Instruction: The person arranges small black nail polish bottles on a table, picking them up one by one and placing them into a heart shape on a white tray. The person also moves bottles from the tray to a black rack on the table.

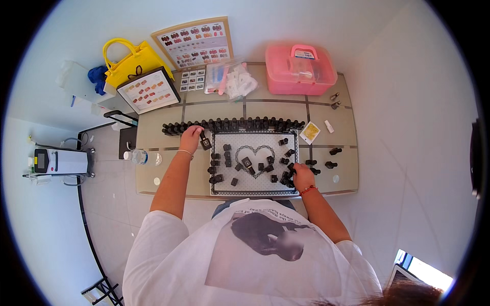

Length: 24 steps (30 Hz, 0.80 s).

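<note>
My left hand [190, 139] is at the left part of a long row of black nail polish bottles [234, 124]. Its fingertips pinch the cap of one black bottle [205, 143], which hangs tilted by the mat's upper left corner. On the right, my right hand [304, 176] has its fingers around another dark bottle [291, 167], partly hidden by the hand. A white mat [252, 187] with a black lace border and a heart print lies before me. Several black bottles stand or lie on it, one flat bottle [248, 165] over the heart.
Behind the row are a pink storage box [302, 72], bagged supplies [235, 80] and framed nail colour charts [149, 91]. A gold-flake packet [310, 132], a small white bottle [329, 126] and more black bottles [335, 151] lie to the right. A clear plastic bottle [138, 157] is at the left edge.
</note>
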Tool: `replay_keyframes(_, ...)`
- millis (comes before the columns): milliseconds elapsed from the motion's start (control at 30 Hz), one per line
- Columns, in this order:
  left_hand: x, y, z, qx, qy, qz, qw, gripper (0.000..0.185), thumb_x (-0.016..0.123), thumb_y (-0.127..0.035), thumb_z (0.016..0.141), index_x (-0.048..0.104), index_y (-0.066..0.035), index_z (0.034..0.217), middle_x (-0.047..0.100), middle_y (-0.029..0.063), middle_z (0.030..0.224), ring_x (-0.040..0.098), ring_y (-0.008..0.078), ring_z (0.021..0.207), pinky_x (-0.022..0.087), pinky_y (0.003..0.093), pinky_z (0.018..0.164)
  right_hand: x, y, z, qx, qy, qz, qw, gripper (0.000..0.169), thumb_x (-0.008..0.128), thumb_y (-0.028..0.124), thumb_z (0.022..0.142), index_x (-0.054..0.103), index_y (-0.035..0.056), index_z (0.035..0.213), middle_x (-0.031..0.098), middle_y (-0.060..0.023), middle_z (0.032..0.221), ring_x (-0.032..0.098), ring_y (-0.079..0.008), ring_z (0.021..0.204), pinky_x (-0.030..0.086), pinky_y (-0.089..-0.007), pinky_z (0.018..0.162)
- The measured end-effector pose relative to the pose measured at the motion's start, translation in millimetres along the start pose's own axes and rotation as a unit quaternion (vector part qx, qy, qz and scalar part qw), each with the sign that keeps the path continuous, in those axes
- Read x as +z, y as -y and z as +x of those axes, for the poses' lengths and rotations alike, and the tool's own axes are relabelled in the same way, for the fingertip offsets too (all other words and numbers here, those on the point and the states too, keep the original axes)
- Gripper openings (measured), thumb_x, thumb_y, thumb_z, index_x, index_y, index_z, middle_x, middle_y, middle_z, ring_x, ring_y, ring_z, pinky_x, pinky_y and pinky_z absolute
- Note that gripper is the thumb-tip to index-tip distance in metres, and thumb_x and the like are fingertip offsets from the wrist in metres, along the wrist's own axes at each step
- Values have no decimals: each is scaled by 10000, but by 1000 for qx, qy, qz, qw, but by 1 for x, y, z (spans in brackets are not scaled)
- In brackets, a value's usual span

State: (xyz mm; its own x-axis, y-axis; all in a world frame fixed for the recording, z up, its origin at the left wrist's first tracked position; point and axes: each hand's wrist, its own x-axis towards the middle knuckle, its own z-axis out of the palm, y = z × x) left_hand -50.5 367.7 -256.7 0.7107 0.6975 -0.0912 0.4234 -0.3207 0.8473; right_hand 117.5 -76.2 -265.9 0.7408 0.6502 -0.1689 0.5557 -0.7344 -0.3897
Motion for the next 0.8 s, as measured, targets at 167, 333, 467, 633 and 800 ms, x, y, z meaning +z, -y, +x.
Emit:
replay_keyframes(167, -3, -9, 6, 141, -2, 201, 969, 151, 669, -113, 828, 685, -37, 957, 671, 139, 885, 626, 340, 854, 500, 415, 779, 0, 0, 0, 0, 4, -1, 1000, 184, 641, 40, 772, 609, 82, 948, 620, -170, 923, 649, -386, 841, 539, -477, 721)
replay_keyframes(333, -1, -17, 9, 183, 2, 309, 933, 127, 676, -97, 795, 697, -68, 917, 678, 111, 911, 608, 325, 912, 500, 417, 801, 1, -1, -1, -2, -2, 10, 1000, 197, 637, 38, 761, 605, 89, 949, 616, -168, 922, 644, -394, 839, 531, -486, 722)
replay_keyframes(467, -1, -16, 20, 199, 25, 366, 909, 98, 655, -126, 808, 706, -107, 889, 681, 60, 905, 611, 277, 910, 507, 405, 784, 1, -1, 0, 4, -1, 11, 1000, 208, 635, 37, 752, 605, 96, 949, 614, -164, 924, 642, -396, 835, 528, -490, 716)
replay_keyframes(633, 2, -16, 27, 205, 37, 402, 891, 111, 646, -135, 803, 716, -138, 889, 680, 35, 898, 610, 248, 917, 504, 391, 772, -2, 1, -1, 13, 3, 9, 1000, 207, 657, 29, 748, 601, 86, 939, 611, -162, 915, 635, -388, 844, 525, -474, 732)
replay_keyframes(800, 4, -14, 29, 211, 30, 413, 886, 116, 642, -133, 799, 719, -148, 885, 681, 19, 898, 614, 236, 901, 501, 381, 768, -3, 3, -1, 13, 3, 13, 1000, 199, 649, 31, 755, 602, 85, 941, 611, -164, 909, 635, -388, 839, 525, -474, 729)
